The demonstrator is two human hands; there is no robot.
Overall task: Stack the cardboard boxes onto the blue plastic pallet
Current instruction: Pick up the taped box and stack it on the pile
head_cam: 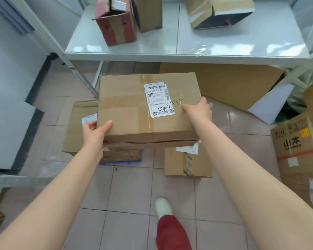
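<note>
Left hand [96, 130] at 8 o'clock and right hand [197, 109] at 3 o'clock grasp 1 labelled cardboard box [148, 109] above the blue pallet [134, 160].

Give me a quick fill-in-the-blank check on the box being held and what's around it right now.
1. The labelled box is gripped by ____ hands, the left hand and the right hand.
2. The pallet showing under the boxes is ____ in colour.
3. The reddish box stands on the ____.
4. The shoe on the tiled floor is ____.

Missing words: both; blue; shelf; white
</note>
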